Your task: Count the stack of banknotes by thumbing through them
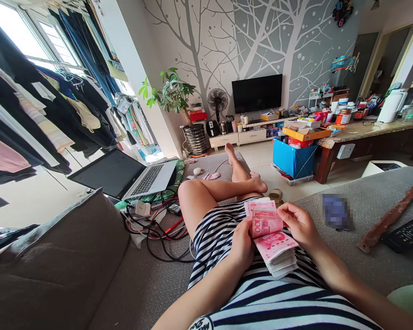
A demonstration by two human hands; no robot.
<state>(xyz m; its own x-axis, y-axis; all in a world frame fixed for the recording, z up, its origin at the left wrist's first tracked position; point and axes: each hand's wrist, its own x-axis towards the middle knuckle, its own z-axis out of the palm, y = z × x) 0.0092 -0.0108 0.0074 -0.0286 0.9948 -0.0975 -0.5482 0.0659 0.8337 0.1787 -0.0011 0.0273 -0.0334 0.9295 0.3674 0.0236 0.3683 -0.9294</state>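
A stack of red 100 banknotes point(275, 247) lies bent over my lap, on the black-and-white striped clothing point(223, 229). My left hand point(242, 245) grips the stack at its left side, with the thumb on top. Above that thumb, several notes stand folded up and away from the rest. At the upper right edge of these notes, my right hand point(298, 223) pinches a corner between thumb and fingers. The lower ends of the stack fan out slightly towards my belly.
On the grey sofa to my left are an open laptop point(151, 178), a white charger point(142, 208) and tangled cables point(163, 233). To my right lie a black remote control point(406, 234), a brown strip point(392, 215) and a blurred-out item point(337, 211). A blue bin point(292, 158) stands by the cluttered table point(361, 133).
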